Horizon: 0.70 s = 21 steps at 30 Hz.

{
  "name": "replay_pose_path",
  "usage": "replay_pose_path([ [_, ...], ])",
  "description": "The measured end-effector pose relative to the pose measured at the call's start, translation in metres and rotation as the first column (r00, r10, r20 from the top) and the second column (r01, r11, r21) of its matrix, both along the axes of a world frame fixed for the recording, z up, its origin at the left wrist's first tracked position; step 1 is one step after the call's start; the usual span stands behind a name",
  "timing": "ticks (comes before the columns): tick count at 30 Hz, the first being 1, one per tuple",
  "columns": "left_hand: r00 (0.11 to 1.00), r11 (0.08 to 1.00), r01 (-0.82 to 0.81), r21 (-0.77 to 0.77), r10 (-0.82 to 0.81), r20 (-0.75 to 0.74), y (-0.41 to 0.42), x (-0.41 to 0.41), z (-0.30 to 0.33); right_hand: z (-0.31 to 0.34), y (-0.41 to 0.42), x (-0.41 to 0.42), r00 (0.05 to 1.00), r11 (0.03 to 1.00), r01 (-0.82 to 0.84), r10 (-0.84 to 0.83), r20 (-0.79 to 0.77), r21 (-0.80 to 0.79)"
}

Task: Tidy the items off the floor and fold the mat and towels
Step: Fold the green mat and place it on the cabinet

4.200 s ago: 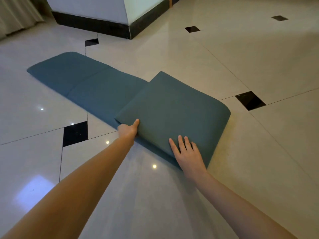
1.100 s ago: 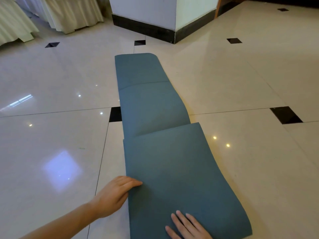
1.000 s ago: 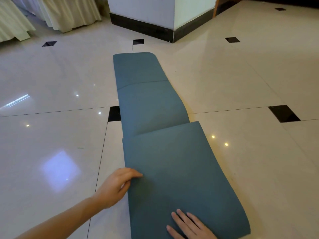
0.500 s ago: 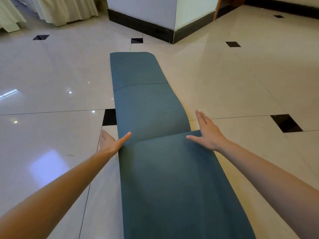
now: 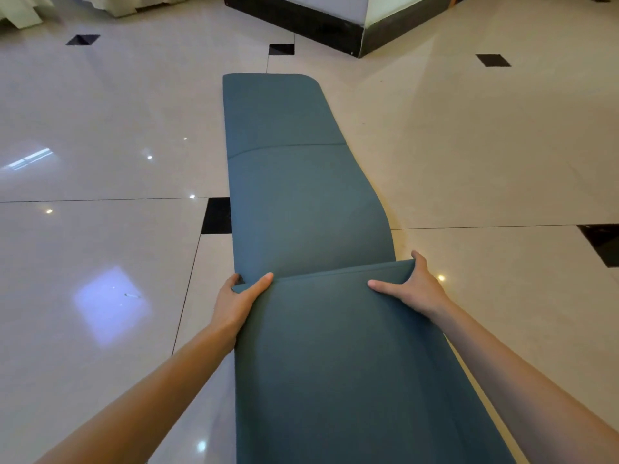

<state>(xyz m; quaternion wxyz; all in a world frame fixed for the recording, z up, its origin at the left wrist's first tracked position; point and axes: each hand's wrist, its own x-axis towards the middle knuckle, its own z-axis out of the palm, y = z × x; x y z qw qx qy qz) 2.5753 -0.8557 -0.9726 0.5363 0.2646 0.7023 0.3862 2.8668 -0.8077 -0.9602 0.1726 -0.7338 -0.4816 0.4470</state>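
Bare floor (image 5: 469, 169) is lying open either side of the mat (image 5: 301, 202); a pillar base (image 5: 321, 25) is standing beyond its far end.

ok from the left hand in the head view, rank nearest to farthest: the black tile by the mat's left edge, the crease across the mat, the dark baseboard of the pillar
1. Black tile: on the floor just ahead of the left hand, against the left edge of the mat.
2. Crease: further up, across the mat's far part.
3. Baseboard: farthest, at the pillar beyond the mat's end.
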Motion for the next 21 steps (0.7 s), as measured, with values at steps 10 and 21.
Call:
replay_pose_path([
  [10,0.973,0.954,0.224,-0.199,-0.209,0.094,-0.008,-0.018,0.035,0.014,-0.007,0.007,0.971,0.994,0.059,-0.078,-0.228,-0.088],
  [21,0.943,0.933,0.324,0.155,-0.331,0.021,-0.053,-0.027,0.094,0.086,-0.036,0.032,0.920,0.998,-0.070,0.064,-0.387,0.000],
])
